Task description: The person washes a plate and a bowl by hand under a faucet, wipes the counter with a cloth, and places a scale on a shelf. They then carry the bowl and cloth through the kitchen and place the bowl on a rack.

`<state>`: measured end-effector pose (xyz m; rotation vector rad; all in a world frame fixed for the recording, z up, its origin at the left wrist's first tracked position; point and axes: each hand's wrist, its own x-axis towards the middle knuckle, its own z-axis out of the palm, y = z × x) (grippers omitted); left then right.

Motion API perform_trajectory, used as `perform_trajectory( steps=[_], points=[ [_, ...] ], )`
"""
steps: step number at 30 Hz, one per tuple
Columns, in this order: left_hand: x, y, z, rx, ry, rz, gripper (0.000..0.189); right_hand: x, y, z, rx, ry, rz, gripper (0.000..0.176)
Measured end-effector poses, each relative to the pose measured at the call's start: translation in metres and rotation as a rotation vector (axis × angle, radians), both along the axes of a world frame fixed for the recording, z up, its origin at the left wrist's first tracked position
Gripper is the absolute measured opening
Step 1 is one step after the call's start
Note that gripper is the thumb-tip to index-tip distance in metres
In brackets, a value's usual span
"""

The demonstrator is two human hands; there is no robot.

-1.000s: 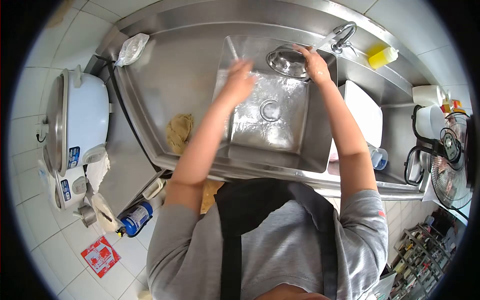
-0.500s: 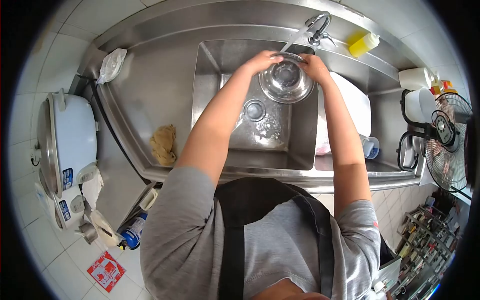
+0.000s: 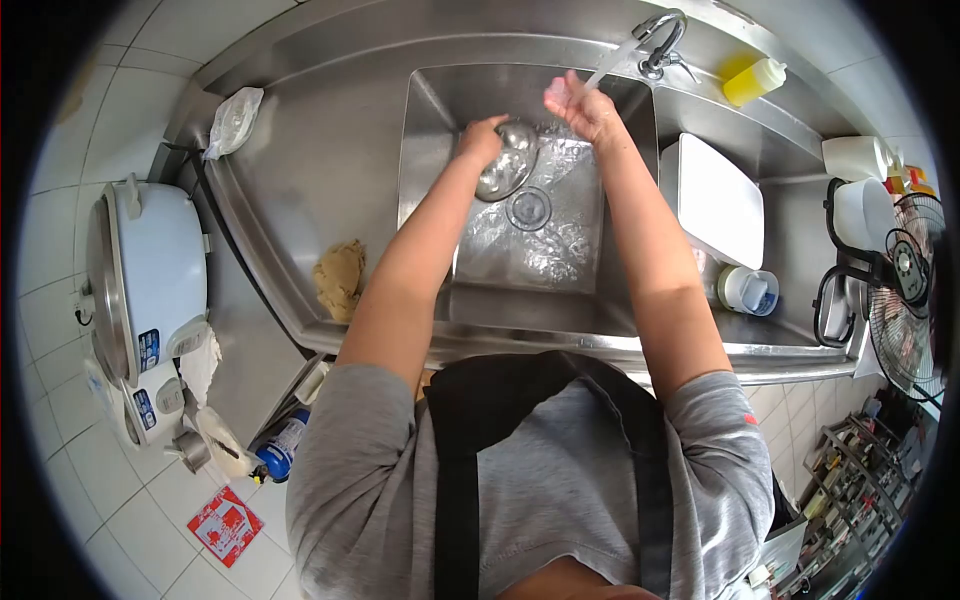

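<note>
Stainless counter (image 3: pixel 330 140): spans the frame, with the sink basin (image 3: pixel 625 270) recessed at its centre. The basin floor is wet.

Rice cooker (image 3: pixel 145 270): white, on the far left, well apart from the basin.

White tray (image 3: pixel 715 200): lies on the counter just to the right of the basin rim.

Steel bowl (image 3: pixel 508 165): inside the basin, at its rear half, just above the drain (image 3: pixel 528 208) in the picture. It is tilted, with its opening turned to the right and toward the camera. The lower edge is near the basin floor; whether it touches cannot be determined.

Left hand (image 3: pixel 480 140): closed over the upper left rim of the steel bowl. The fingers wrap the rim, so the bowl hangs below and to the right of the grip.

Right hand (image 3: pixel 585 108): held to the upper right of the bowl, near it but not touching it. The fingers are extended and loosely spread into the water stream, and the tips are blurred.

Faucet (image 3: pixel 660 38): mounted behind the rear right corner of the basin. Its stream runs down and left onto the right hand.

Brown cloth (image 3: pixel 340 280): bunched on the counter left of the basin.

Yellow bottle (image 3: pixel 752 80): lies on the rear ledge, right of the faucet.
</note>
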<state>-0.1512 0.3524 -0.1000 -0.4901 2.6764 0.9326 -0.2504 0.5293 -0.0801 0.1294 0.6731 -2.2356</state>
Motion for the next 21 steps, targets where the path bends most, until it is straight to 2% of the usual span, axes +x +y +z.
perform_trajectory(
  steps=[1, 2, 3, 5, 6, 7, 9, 12, 14, 16, 17, 18, 19, 20, 21],
  points=[
    [0.010, 0.004, 0.000, 0.000, -0.003, 0.000, 0.042, 0.009, 0.000, 0.015, 0.317, 0.038, -0.011, 0.026],
    [0.021, 0.011, 0.001, -0.136, -0.165, 0.049, 0.045, 0.010, 0.004, 0.015, 0.518, 0.127, 0.141, 0.020],
    [0.027, 0.015, 0.003, -0.273, -0.325, 0.098, 0.047, 0.012, 0.006, 0.015, 0.517, 0.127, 0.140, 0.020],
    [0.034, 0.007, -0.044, -0.245, -0.420, 0.312, 0.048, 0.012, 0.011, 0.013, 0.884, 0.345, 0.344, 0.019],
    [0.035, -0.001, -0.068, -0.274, -0.352, 0.195, 0.044, 0.012, 0.012, 0.017, 0.840, 0.322, 0.311, 0.020],
    [0.034, 0.001, -0.063, -0.272, -0.354, 0.193, 0.044, 0.011, 0.013, 0.020, 0.842, 0.319, 0.310, 0.020],
    [0.031, 0.007, -0.046, 0.033, -0.221, 0.232, 0.044, 0.012, 0.015, 0.022, 0.785, 0.384, 0.405, 0.020],
    [0.021, 0.019, -0.026, 0.201, -0.080, 0.236, 0.049, 0.012, 0.012, 0.021, 0.764, 0.386, 0.389, 0.020],
    [0.017, 0.024, -0.023, 0.253, -0.049, 0.242, 0.049, 0.012, 0.013, 0.025, 0.742, 0.379, 0.409, 0.019],
    [0.012, 0.026, -0.024, 0.411, 0.041, 0.280, 0.047, 0.013, 0.013, 0.031, 0.720, 0.372, 0.426, 0.018],
    [0.007, 0.024, -0.040, 0.411, 0.041, 0.279, 0.047, 0.014, 0.013, 0.035, 0.726, 0.382, 0.412, 0.017],
    [0.001, 0.022, -0.056, 0.578, 0.016, 0.351, 0.045, 0.016, 0.012, 0.039, 0.732, 0.392, 0.398, 0.017],
    [-0.001, 0.023, -0.054, 0.744, -0.010, 0.423, 0.044, 0.014, 0.011, 0.036, 0.731, 0.394, 0.397, 0.017],
    [-0.002, 0.025, -0.052, 0.744, -0.009, 0.424, 0.044, 0.012, 0.009, 0.034, 0.703, 0.366, 0.339, 0.017],
    [-0.005, 0.027, -0.050, 0.848, -0.059, 0.441, 0.039, 0.011, 0.009, 0.031, 0.676, 0.339, 0.280, 0.018]
  ],
)
